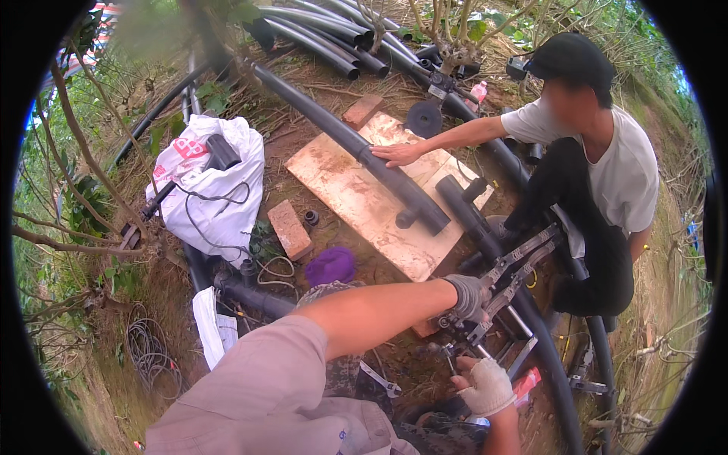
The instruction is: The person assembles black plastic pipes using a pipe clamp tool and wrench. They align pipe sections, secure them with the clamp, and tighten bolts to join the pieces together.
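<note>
I've the metal pipe clamp [502,301] right of ctr, long axis slanting to upper R, L hand [468,298] nearer, wrapped on its left end; R hand [485,387] below, half-curled by it, can't tell if gripping.

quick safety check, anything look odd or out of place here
The left hand wears a grey glove, the right hand a white one: a mismatched pair. The pale board under the black pipe is smeared with brown dirt.
</note>
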Demonstrator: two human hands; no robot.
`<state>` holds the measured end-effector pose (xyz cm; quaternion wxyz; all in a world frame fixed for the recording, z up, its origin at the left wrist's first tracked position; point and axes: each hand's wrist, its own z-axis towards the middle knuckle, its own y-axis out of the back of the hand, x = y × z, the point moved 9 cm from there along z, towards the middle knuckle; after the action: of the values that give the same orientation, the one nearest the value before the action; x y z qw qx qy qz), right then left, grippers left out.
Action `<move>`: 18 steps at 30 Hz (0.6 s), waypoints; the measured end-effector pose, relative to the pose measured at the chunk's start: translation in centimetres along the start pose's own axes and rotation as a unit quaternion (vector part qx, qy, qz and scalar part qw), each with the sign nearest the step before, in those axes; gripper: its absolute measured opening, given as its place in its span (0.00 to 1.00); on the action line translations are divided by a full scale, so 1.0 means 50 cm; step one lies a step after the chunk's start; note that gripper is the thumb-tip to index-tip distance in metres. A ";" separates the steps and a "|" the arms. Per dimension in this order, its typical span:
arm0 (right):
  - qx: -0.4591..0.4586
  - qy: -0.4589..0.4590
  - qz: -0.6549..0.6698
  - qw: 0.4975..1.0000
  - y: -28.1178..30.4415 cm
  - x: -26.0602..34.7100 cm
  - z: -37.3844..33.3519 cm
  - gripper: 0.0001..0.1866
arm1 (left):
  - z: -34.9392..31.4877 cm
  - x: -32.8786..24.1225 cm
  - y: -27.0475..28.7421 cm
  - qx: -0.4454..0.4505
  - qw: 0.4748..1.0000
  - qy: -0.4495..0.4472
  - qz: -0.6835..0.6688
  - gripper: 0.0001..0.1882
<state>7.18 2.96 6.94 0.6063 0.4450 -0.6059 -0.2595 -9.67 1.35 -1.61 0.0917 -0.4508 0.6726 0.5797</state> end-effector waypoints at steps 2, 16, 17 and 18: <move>-0.025 -0.018 0.069 0.997 0.016 -0.017 -0.034 0.25 | 0.024 0.095 0.067 -0.015 0.998 0.055 0.029 0.27; -0.007 -0.059 0.080 0.995 0.022 -0.111 -0.029 0.24 | 0.051 0.629 0.144 -0.212 0.918 0.336 -0.008 0.42; 0.002 -0.057 0.085 0.995 0.021 -0.112 -0.019 0.24 | 0.061 0.663 0.138 -0.243 0.918 0.313 0.000 0.42; 0.004 -0.047 0.087 0.995 0.020 -0.115 -0.013 0.25 | 0.069 0.716 0.111 -0.237 0.908 0.339 -0.065 0.41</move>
<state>6.82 8.51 4.97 0.5953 0.3804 -0.6712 -0.2245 -35.65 -14.00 -21.97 -0.2143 -0.6711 0.4750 0.5274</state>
